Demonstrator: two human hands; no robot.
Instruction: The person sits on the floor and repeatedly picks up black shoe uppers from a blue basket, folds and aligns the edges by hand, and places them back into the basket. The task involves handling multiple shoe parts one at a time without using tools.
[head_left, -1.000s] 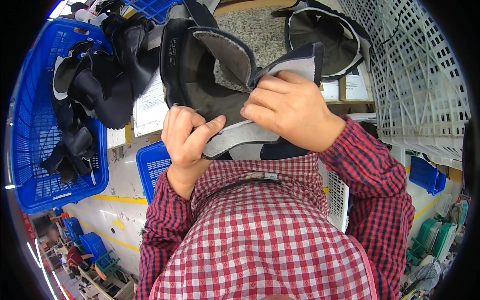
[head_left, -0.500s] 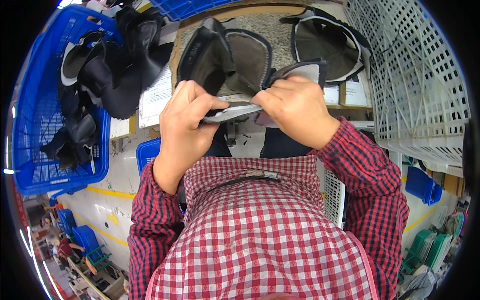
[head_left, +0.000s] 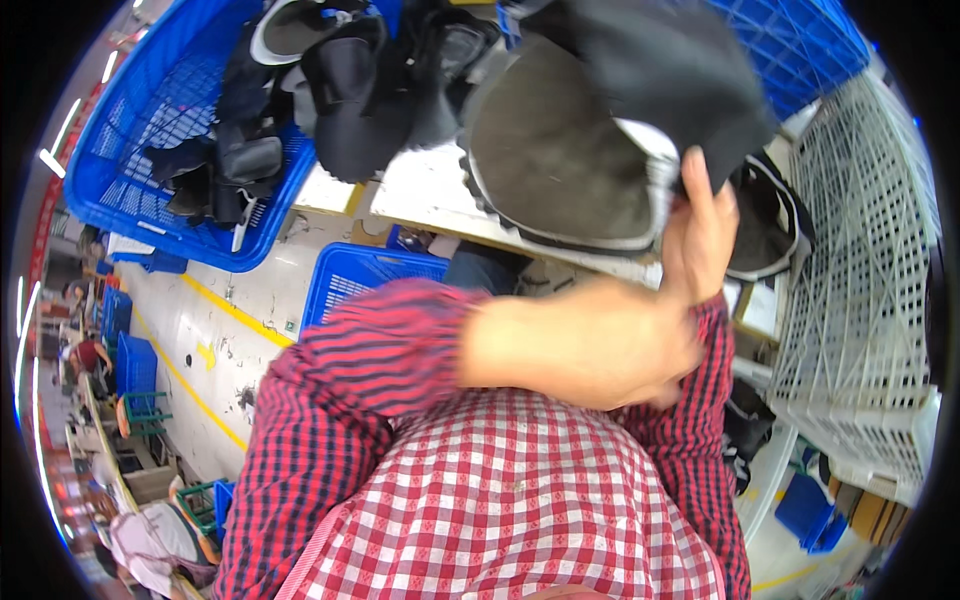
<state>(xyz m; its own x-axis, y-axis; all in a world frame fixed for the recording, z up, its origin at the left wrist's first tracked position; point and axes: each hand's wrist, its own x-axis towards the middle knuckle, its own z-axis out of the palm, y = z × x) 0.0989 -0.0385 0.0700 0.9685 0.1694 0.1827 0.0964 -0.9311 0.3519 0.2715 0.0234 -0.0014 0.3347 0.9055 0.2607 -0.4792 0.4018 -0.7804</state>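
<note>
A black boot upper (head_left: 690,90) with a grey-brown fabric lining is spread out and raised over the front of the worktable. My right hand (head_left: 705,235) grips its near right edge, fingers pointing up along the black leather. My left hand (head_left: 590,345) is crossed over in front of my right wrist, blurred by motion, its fingers smeared and partly hidden. Behind my right hand, another dark upper (head_left: 765,225) with a pale edge lies on the table.
At the left stands a blue plastic basket (head_left: 245,240) heaped with black uppers (head_left: 355,95). A white lattice crate (head_left: 850,250) stands at the right, with a blue crate (head_left: 800,40) at the back. Below the table edge is another blue basket (head_left: 375,265).
My hands no longer pinch the upper's edge together over the table front. The upper is now opened out and lifted to the right; my left hand has swung across to my right wrist.
</note>
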